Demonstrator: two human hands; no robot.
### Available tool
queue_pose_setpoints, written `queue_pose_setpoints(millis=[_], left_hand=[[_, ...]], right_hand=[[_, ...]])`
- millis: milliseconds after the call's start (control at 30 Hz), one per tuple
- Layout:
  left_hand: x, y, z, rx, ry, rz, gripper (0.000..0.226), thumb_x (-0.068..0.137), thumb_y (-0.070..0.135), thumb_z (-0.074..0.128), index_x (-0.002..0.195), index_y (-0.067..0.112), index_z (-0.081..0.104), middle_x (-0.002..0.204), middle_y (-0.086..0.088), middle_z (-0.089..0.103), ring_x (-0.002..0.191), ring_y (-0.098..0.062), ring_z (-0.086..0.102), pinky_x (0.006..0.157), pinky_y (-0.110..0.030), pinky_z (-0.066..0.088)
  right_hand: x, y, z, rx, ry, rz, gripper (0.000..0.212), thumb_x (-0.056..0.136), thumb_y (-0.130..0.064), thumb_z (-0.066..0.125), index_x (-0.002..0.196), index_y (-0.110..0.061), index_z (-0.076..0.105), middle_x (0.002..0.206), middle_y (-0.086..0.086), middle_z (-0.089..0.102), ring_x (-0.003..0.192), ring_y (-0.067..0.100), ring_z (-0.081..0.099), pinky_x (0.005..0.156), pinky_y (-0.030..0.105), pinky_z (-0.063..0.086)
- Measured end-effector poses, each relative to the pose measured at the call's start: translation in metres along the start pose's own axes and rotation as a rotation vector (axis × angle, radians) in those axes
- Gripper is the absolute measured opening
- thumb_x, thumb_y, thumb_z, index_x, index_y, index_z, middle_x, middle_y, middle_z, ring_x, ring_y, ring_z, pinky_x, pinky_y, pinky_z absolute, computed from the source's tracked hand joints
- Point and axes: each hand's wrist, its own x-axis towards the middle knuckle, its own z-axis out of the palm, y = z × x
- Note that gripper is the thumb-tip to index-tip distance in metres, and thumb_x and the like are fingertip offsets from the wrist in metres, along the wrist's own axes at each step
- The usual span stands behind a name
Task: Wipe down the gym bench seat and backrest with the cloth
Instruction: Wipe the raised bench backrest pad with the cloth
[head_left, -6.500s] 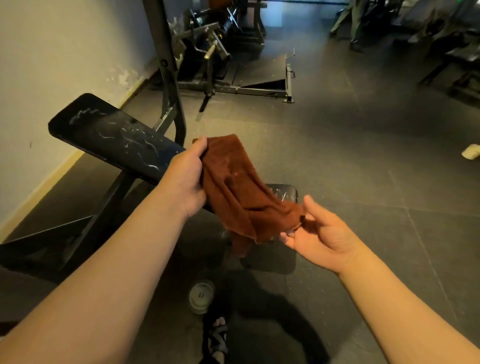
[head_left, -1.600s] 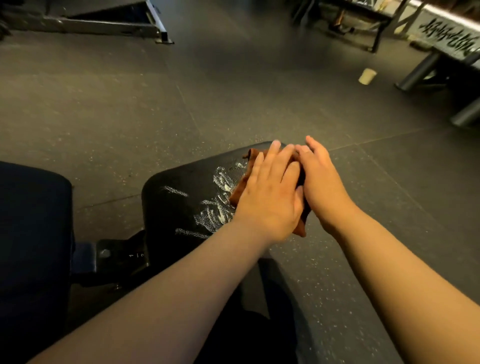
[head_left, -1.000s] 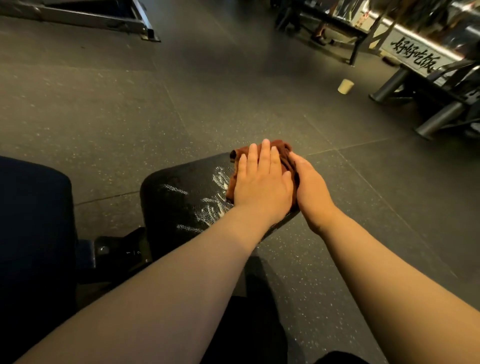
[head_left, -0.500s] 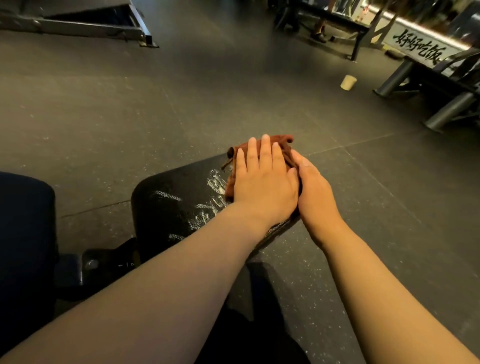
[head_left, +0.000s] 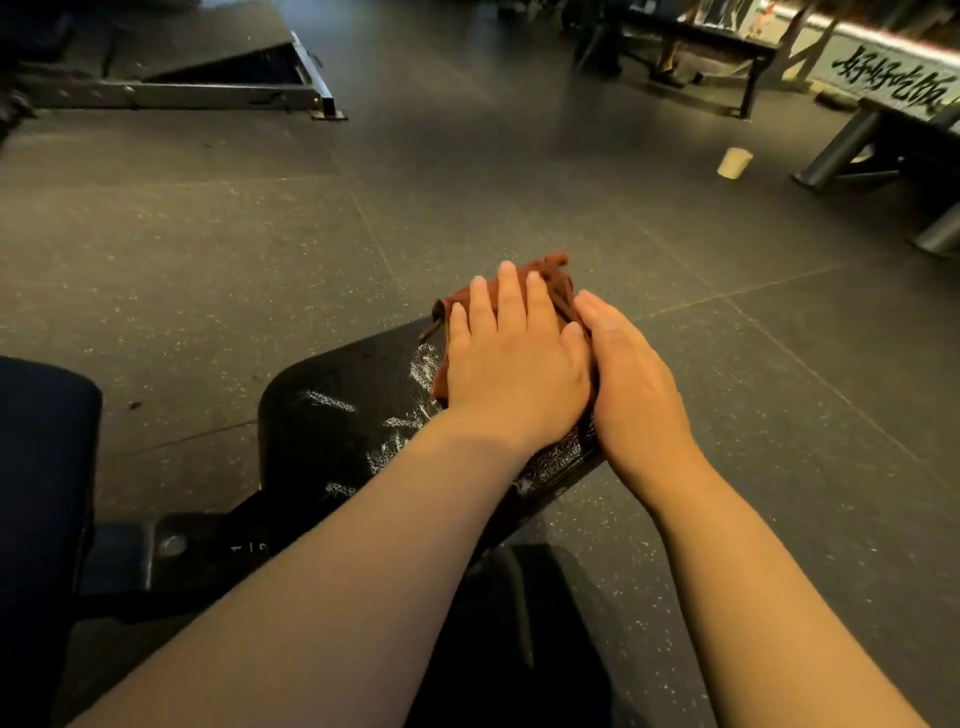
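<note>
The black bench seat (head_left: 343, 400) carries white chalky streaks near its middle. A bunched brown cloth (head_left: 551, 275) lies on the seat's far end. My left hand (head_left: 511, 364) presses flat on top of it, fingers together and pointing away from me. My right hand (head_left: 631, 384) lies right beside the left, pressed against the cloth's right side at the seat's edge. Most of the cloth is hidden under the hands. The dark backrest (head_left: 41, 467) fills the left edge, joined to the seat by a metal bracket (head_left: 171, 545).
Dark speckled rubber floor surrounds the bench. A paper cup (head_left: 733, 162) stands on the floor at the right. Metal bench legs (head_left: 836, 150) and a banner with writing sit at the far right. A low steel platform (head_left: 208, 78) lies at the top left.
Since 6.5 s ago the cloth went from held in the air to pressed on the seat. Over the last second both hands pushed it slightly toward the seat's far end.
</note>
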Motion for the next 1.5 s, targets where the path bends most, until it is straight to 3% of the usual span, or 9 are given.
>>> queue_pose_setpoints(millis=[133,300,467,600,800,1033,1200,1333,1500], left_hand=[[-0.021,0.001,0.003,0.010,-0.044,0.049,0.060,0.106,0.045,0.011,0.159,0.025,-0.010,0.167,-0.001,-0.016,0.153,-0.033,-0.014,0.124,-0.053,0.002],[-0.052,-0.012,0.003,0.089,-0.078,0.078,0.070,0.096,0.049,-0.005,0.160,0.019,-0.004,0.168,-0.004,-0.010,0.154,-0.030,-0.009,0.124,-0.049,0.008],[-0.008,-0.014,-0.002,0.059,-0.084,0.065,0.065,0.104,0.047,0.011,0.160,0.018,-0.004,0.168,-0.007,-0.009,0.153,-0.035,-0.007,0.124,-0.052,0.003],[-0.003,-0.009,0.000,0.047,-0.090,0.081,0.062,0.105,0.047,0.010,0.159,0.022,-0.011,0.167,-0.001,-0.016,0.153,-0.034,-0.014,0.124,-0.054,0.001],[-0.055,-0.013,0.001,0.092,-0.091,0.143,0.080,0.085,0.053,-0.016,0.158,0.022,-0.011,0.166,0.001,-0.017,0.153,-0.026,-0.015,0.125,-0.048,0.006],[0.002,-0.018,-0.003,-0.011,-0.089,0.048,0.066,0.104,0.049,0.013,0.160,0.021,-0.005,0.168,-0.002,-0.011,0.153,-0.033,-0.011,0.124,-0.051,0.001],[-0.036,-0.019,0.002,0.031,-0.032,0.203,0.069,0.095,0.052,-0.006,0.159,0.024,-0.009,0.167,0.003,-0.015,0.153,-0.023,-0.015,0.126,-0.046,0.004],[-0.065,-0.026,0.018,0.201,-0.064,0.300,0.073,0.092,0.047,-0.019,0.157,0.012,-0.018,0.165,-0.009,-0.020,0.152,-0.032,-0.018,0.124,-0.050,0.004],[-0.034,-0.027,0.011,0.089,-0.063,0.230,0.081,0.088,0.056,-0.015,0.159,0.018,-0.013,0.165,-0.003,-0.020,0.153,-0.032,-0.016,0.125,-0.052,0.003]], right_hand=[[-0.003,0.008,-0.006,-0.053,-0.038,-0.066,0.041,0.105,-0.024,0.041,0.144,-0.031,0.051,0.151,-0.021,0.043,0.139,-0.004,0.036,0.122,0.033,0.027],[-0.004,0.012,-0.008,-0.212,-0.095,-0.148,0.037,0.102,-0.024,0.045,0.136,-0.033,0.057,0.155,-0.023,0.037,0.143,0.000,0.031,0.114,0.025,0.026],[-0.007,0.006,-0.008,-0.232,-0.113,-0.131,0.047,0.107,-0.034,0.037,0.154,-0.027,0.038,0.160,-0.015,0.033,0.146,0.000,0.024,0.120,0.022,0.018],[-0.008,0.004,-0.009,-0.180,-0.123,-0.093,0.047,0.108,-0.034,0.035,0.154,-0.027,0.038,0.160,-0.013,0.033,0.147,0.000,0.024,0.123,0.027,0.019],[-0.009,0.004,-0.010,-0.265,-0.123,-0.118,0.047,0.107,-0.030,0.036,0.154,-0.028,0.039,0.161,-0.017,0.029,0.149,0.000,0.017,0.122,0.021,0.013],[-0.013,0.002,-0.011,-0.230,-0.143,-0.107,0.047,0.108,-0.035,0.032,0.154,-0.026,0.037,0.161,-0.015,0.028,0.149,0.000,0.016,0.120,0.019,0.012],[-0.014,0.002,-0.015,-0.089,-0.142,-0.056,0.046,0.109,-0.038,0.032,0.154,-0.027,0.037,0.160,-0.017,0.031,0.146,-0.004,0.020,0.115,0.013,0.012],[-0.015,0.002,-0.015,-0.147,-0.158,-0.068,0.047,0.109,-0.037,0.031,0.154,-0.026,0.035,0.160,-0.016,0.029,0.147,-0.001,0.017,0.115,0.013,0.010],[-0.015,0.000,-0.013,-0.190,-0.153,-0.067,0.049,0.108,-0.039,0.029,0.155,-0.026,0.034,0.162,-0.015,0.027,0.149,0.002,0.015,0.118,0.016,0.009]])
